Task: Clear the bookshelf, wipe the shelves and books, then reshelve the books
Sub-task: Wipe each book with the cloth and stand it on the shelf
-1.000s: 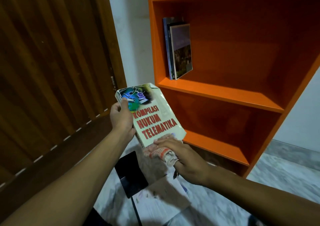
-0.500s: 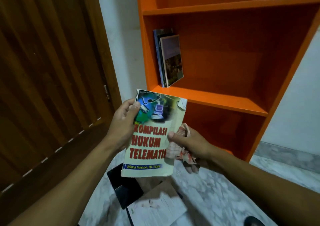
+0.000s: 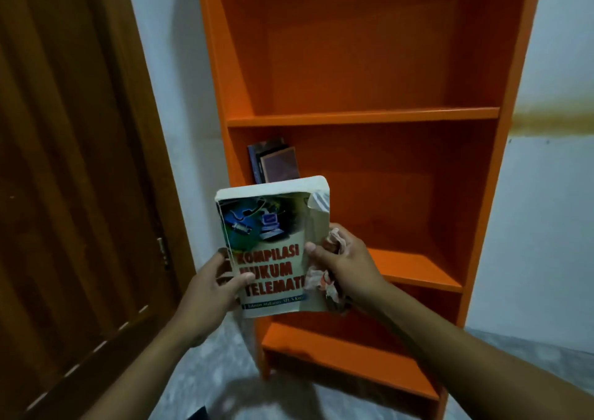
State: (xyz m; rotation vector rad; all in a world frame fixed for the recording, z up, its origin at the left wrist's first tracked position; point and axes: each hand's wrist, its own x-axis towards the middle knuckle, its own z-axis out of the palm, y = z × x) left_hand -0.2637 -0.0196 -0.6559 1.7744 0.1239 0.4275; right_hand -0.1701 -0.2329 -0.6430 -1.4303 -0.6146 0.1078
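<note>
both hands hold a thick cream paperback book with red title lettering (image 3: 273,252) upright before the tall orange wooden bookshelf (image 3: 363,117): the left hand (image 3: 209,288) grips its spine edge, the right hand (image 3: 347,265) pinches its opposite edge along with a crumpled patterned cloth (image 3: 324,284). a few dark books (image 3: 273,162) stand on the middle shelf behind.

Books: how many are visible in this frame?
3 at least: one book held upright by both hands before the orange bookshelf, and two books standing at the middle shelf's left end. Others may be hidden behind.

Both forearms are bare — no sleeves, watch or rings show on the hands (image 3: 212,286).
</note>
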